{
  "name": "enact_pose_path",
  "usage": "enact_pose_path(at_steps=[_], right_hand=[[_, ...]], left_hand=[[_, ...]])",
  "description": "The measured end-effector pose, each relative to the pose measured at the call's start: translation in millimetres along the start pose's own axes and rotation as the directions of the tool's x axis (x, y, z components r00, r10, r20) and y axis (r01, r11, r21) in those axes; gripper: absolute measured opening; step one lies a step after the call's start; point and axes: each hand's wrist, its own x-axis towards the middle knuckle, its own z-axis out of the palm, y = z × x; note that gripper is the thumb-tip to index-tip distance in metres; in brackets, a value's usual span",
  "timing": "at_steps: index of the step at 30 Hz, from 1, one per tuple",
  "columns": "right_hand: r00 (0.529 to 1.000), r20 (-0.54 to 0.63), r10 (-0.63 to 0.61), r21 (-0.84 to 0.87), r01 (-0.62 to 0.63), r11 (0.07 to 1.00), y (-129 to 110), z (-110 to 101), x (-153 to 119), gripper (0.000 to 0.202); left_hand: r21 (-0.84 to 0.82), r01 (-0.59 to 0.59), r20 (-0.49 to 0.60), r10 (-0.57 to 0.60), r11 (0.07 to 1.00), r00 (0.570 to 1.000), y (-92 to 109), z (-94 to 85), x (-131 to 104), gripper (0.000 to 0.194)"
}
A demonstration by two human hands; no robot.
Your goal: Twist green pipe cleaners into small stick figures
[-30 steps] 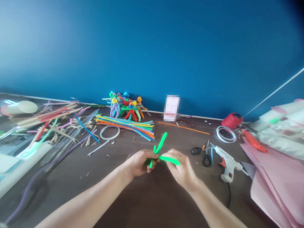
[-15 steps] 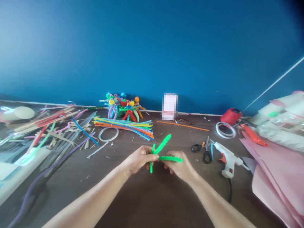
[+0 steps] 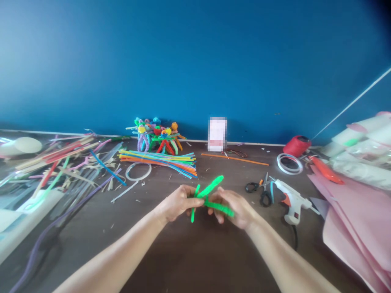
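Observation:
My left hand (image 3: 180,203) pinches a bright green pipe cleaner figure (image 3: 210,187) between thumb and fingers at its crossing point. Two thick, coiled arms of the figure fan out to the right, and a thinner short piece stands across it near my left fingertips. My right hand (image 3: 232,207) has its fingers apart behind and around the lower thick arm, close to the crossing. Whether its fingertips touch the fuzzy arm is hard to see.
Behind my hands lie a bundle of coloured pipe cleaners (image 3: 159,160) and several finished pipe cleaner figures (image 3: 157,136). Scissors (image 3: 265,191), a glue gun (image 3: 293,203) and pink sheets (image 3: 351,228) are on the right. Loose strips (image 3: 70,171) clutter the left.
My right fingers have loosened and spread from their closed hold near the crossing. The lower green arm now slants downward to the right. My left hand keeps its pinch.

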Motion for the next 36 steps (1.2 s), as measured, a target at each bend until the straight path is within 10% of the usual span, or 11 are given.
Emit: enact_pose_path(at_steps=[4, 13, 23, 30, 36], right_hand=[[0.998, 0.065, -0.006, -0.132, 0.015, 0.991, 0, -4, -1, 0.025], [0.981, -0.175, -0.085, -0.225, 0.044, 0.973, 6, 4, 3, 0.013], [0.859, -0.046, -0.510, -0.722, 0.324, 0.612, -4, 15, -3, 0.010], [0.986, -0.136, -0.098, -0.262, 0.060, 0.963, -1, 5, 0, 0.017], [0.993, -0.110, 0.046, -0.141, -0.061, 0.988, 3, -1, 3, 0.020]], left_hand=[[0.102, 0.019, -0.028, -0.016, 0.995, 0.999, -2, 0.3, 1, 0.023], [-0.080, 0.082, -0.134, -0.092, 0.993, 0.987, -10, 9.0, 8, 0.024], [-0.354, 0.254, -0.043, -0.287, 0.900, 0.957, -8, 8.6, 10, 0.019], [0.180, -0.034, -0.086, 0.051, 0.983, 0.995, -2, 9.0, 3, 0.021], [0.462, -0.165, -0.067, 0.220, 0.871, 0.973, 4, 12.6, -1, 0.019]])
